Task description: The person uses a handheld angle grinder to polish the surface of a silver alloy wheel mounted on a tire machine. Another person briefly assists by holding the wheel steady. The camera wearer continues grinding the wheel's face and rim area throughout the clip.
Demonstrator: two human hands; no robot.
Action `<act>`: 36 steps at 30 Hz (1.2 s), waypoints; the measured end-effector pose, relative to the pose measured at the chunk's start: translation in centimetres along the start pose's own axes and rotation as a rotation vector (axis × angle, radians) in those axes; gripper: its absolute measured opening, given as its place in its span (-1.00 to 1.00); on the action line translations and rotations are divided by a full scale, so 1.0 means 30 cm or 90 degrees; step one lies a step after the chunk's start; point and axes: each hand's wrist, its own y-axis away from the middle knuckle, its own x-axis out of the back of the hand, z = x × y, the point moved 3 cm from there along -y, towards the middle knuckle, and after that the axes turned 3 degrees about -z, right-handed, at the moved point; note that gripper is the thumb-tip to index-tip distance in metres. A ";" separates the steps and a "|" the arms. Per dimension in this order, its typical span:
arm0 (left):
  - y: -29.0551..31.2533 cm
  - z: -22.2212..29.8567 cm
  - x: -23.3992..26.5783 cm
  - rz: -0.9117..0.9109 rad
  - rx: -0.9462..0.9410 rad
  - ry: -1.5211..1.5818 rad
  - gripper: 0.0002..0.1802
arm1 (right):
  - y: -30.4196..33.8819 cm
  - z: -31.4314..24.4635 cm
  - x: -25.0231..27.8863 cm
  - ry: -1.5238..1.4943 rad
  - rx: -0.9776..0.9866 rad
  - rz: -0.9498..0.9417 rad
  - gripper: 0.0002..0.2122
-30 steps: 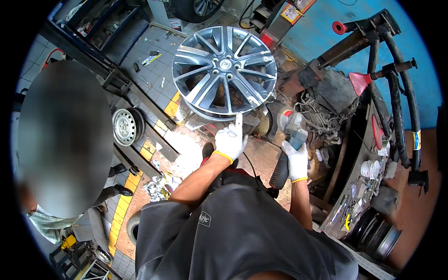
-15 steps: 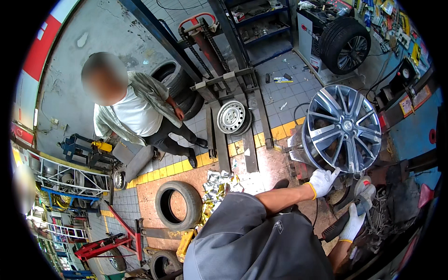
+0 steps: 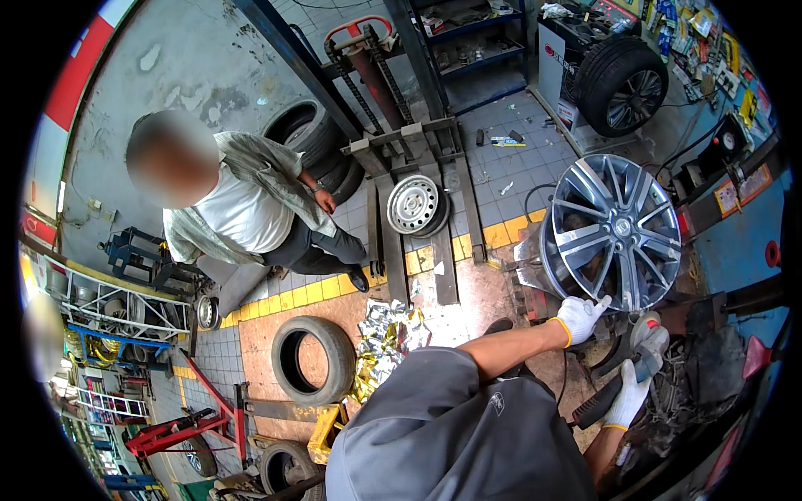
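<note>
A grey and silver multi-spoke alloy wheel [image 3: 622, 227] stands tilted on a mount at the right. My left hand [image 3: 581, 321], in a white glove with a yellow cuff, is at the wheel's lower edge. Its index finger stretches out to the rim there; the other fingers look curled, and I see nothing in them. Below the wheel, my right hand [image 3: 628, 396], gloved alike, grips an angle grinder [image 3: 648, 357]. The grinder's round disc end points up toward the rim, apart from it; its dark handle slants down left.
A person [image 3: 251, 200] stands at the left. A tyre [image 3: 313, 360] lies beside crumpled foil [image 3: 384, 342]. A steel wheel [image 3: 416, 206] rests on a lift arm. A tyred wheel [image 3: 622, 88] is on a machine at the back right. A dark cord hangs by the grinder.
The person at the left has shifted, leaning lower and to the left. My view has moved slightly. My left finger stays at the rim, and the grinder remains in my right hand.
</note>
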 end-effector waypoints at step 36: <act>0.144 -0.035 0.182 -0.176 -0.021 -0.013 -0.18 | 0.166 -0.047 0.006 -0.096 -0.063 0.190 -0.61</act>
